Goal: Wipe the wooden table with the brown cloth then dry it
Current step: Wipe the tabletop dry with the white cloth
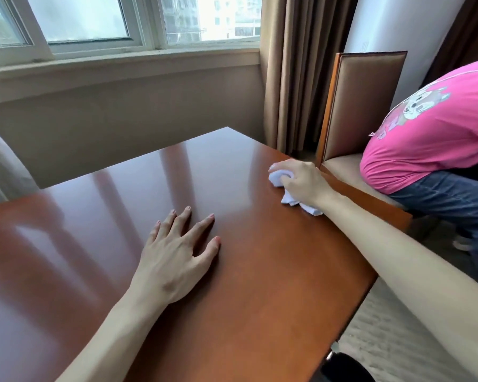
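Counted: 1 wooden table [260, 271], 1 white cloth [280, 179], 2 hands – left hand [177, 257], right hand [301, 180]. Also 1 upholstered chair [362, 106], 1 second person [431, 139], 1 window [116, 20], 1 curtain [301, 64].

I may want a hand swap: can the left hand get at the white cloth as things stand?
Probably yes. The left hand lies flat on the table, with only bare tabletop between it and the cloth, though the right hand covers most of it.
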Demonstrator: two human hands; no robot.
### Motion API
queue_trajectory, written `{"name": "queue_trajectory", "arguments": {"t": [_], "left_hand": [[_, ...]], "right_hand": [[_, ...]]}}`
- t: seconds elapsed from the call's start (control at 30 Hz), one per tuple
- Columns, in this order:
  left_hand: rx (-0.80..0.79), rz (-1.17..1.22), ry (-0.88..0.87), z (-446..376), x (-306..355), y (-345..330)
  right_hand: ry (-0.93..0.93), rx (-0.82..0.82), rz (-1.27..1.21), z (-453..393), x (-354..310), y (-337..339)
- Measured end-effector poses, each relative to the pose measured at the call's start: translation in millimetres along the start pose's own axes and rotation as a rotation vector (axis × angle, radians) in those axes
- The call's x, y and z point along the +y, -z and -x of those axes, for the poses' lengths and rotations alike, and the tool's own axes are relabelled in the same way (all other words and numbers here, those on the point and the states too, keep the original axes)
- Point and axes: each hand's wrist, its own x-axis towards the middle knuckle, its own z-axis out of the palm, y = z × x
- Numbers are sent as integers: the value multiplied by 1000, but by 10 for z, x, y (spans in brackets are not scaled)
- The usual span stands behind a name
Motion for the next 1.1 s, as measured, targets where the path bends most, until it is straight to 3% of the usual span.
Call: {"name": "queue_trajectory", "arguments": {"t": [0.2,0.3,0.5,0.67,0.77,0.87,0.93,1.0,1.03,1.1], "left_hand": [[32,5,0,-39,-16,-53],[7,15,24,-92,-30,-73],[43,8,28,3,81,52],[39,52,54,473,175,259],[-1,94,113,883,1,369],[28,163,248,1337,-375,579],[65,149,332,1667,-725,719],[83,101,405,1985,-1101,812],[90,70,442,2117,-1285,840],[92,13,519,2307,-1625,854]], "right_hand": [[-130,65,129,-750,20,-246],[-58,2,114,-613,-88,-357],[217,-163,53,919,-700,-331],[210,-5,-84,2409,-1334,-361],[351,-86,-96,2946,-1911,-598],[447,-240,-73,2689,-2132,-720],[255,-197,-36,2277,-2143,-795],[47,-54,32,2026,-2232,-952],[42,-43,51,2001,-2354,-1049],[221,-194,18,2030,-2565,-1201]]}}
